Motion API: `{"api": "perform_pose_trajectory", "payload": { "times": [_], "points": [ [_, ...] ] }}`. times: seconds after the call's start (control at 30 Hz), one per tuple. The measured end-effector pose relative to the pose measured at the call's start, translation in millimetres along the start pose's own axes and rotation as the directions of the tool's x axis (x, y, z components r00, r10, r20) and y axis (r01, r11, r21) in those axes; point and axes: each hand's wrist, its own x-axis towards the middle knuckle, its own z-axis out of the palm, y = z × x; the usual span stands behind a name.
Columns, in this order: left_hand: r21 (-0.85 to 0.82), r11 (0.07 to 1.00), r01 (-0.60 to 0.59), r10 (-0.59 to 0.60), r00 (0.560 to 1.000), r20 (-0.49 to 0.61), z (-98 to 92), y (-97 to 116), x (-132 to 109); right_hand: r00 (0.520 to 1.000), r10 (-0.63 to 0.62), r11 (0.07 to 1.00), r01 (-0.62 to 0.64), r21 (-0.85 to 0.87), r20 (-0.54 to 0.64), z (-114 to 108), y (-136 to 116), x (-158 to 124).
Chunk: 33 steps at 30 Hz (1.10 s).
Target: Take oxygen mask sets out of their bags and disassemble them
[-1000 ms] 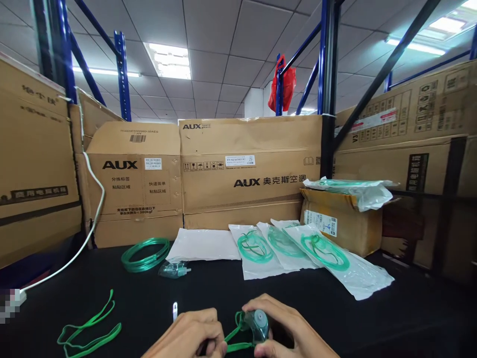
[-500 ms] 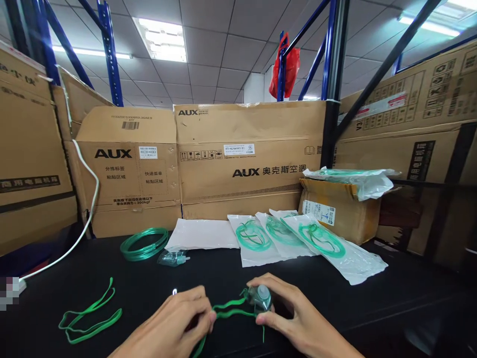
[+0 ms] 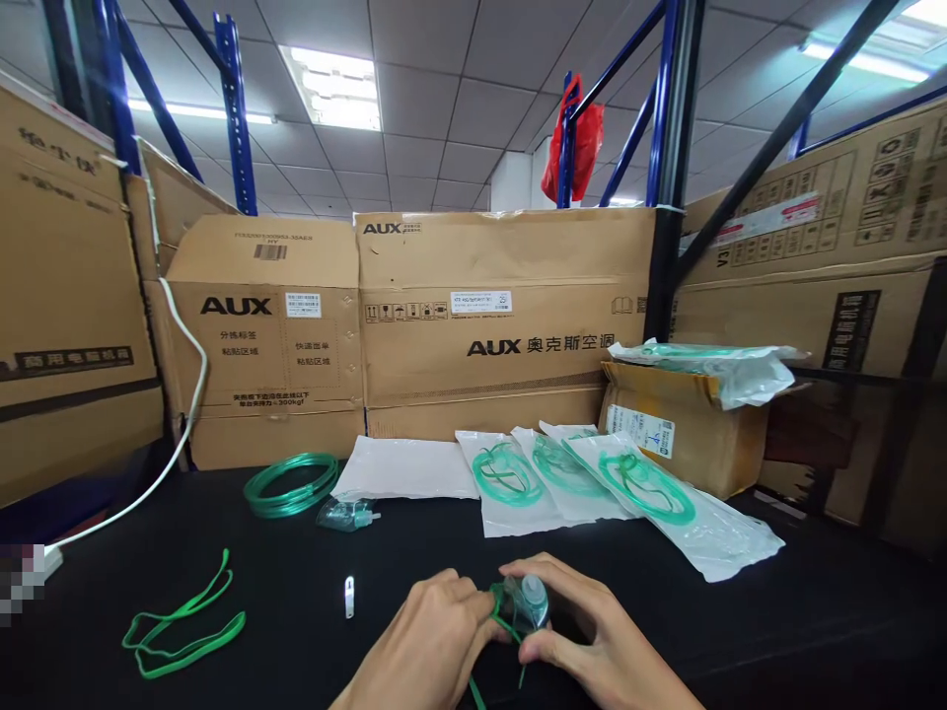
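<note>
The right hand (image 3: 592, 631) holds the translucent mask (image 3: 528, 603) at the near side of the counter (image 3: 288, 602), thumb and fingers spread to its width and pressed against opposite sides. The left hand (image 3: 433, 636) adjoins the mask at its green strap (image 3: 506, 627); its fingertips are hidden, so their closure cannot be determined. A loose green band (image 3: 184, 646) lies left.

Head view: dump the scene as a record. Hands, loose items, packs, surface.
left hand: at the green strap, fingertips hidden
right hand: holds clear capped piece between thumb and fingers
front left: loose green strap
front middle: small white object
back left: green tubing coil, second clear piece
back middle: flat white item
back right: tubing packs, small carton
surface: black table covering
</note>
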Motion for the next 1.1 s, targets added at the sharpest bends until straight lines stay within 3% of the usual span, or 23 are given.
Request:
{"api": "perform_pose_trajectory", "payload": {
  "times": [0.2, 0.3, 0.4, 0.47, 0.57, 0.63, 0.7, 0.83, 0.9, 1.0, 1.07, 1.1],
  "points": [
    [-0.154, 0.985, -0.08, 0.062, 0.992, -0.114, 6.2, -17, -13, 1.0, -0.018, 1.0, 0.017, 0.003, 0.017, -6, 9, 0],
    [-0.187, 0.982, 0.011, -0.032, 0.993, -0.11, -8.2, -20, -34, 0.982, 0.073, 0.997, -0.069, 0.028, -0.176, -13, 10, 5],
    [-0.236, 0.957, 0.17, -0.217, 0.957, -0.191, -42.8, -32, -63, 0.932, 0.134, 0.99, -0.138, 0.013, -0.337, -15, 10, 10],
    [-0.263, 0.927, 0.266, -0.344, 0.882, -0.322, -71.4, -48, -82, 0.943, 0.136, 0.99, -0.141, 0.006, -0.305, -13, 11, 11],
    [-0.217, 0.908, 0.358, -0.417, 0.721, -0.553, -107.9, -80, -104, 0.965, 0.127, 0.992, -0.125, 0.023, -0.229, -7, 13, 11],
    [-0.123, 0.895, 0.429, -0.408, 0.675, -0.615, -120.2, -101, -117, 0.971, 0.122, 0.992, -0.114, 0.048, -0.207, -6, 15, 10],
    [-0.061, 0.862, 0.503, -0.44, 0.683, -0.583, -120.5, -121, -131, 0.975, 0.112, 0.993, -0.104, 0.05, -0.19, -7, 16, 9],
    [0.035, 0.807, 0.59, -0.545, 0.765, -0.342, -99.2, -156, -164, 0.983, 0.081, 0.987, -0.102, -0.121, -0.165, -9, 16, 4],
    [0.114, 0.788, 0.605, -0.545, 0.772, -0.329, -88.8, -165, -175, 0.985, 0.058, 0.969, -0.094, -0.23, -0.161, -6, 15, 2],
    [0.158, 0.736, 0.659, -0.55, 0.717, -0.428, -78.0, -151, -166, 0.993, 0.004, 0.957, -0.038, -0.289, -0.117, 3, 11, 4],
    [0.059, 0.768, 0.638, -0.546, 0.7, -0.46, -70.5, -123, -139, 0.997, -0.056, 0.965, 0.042, -0.257, -0.046, 12, 6, 10],
    [-0.02, 0.809, 0.587, -0.531, 0.717, -0.451, -66.1, -106, -120, 0.995, -0.094, 0.968, 0.089, -0.233, -0.012, 17, 3, 15]
  ]
}}
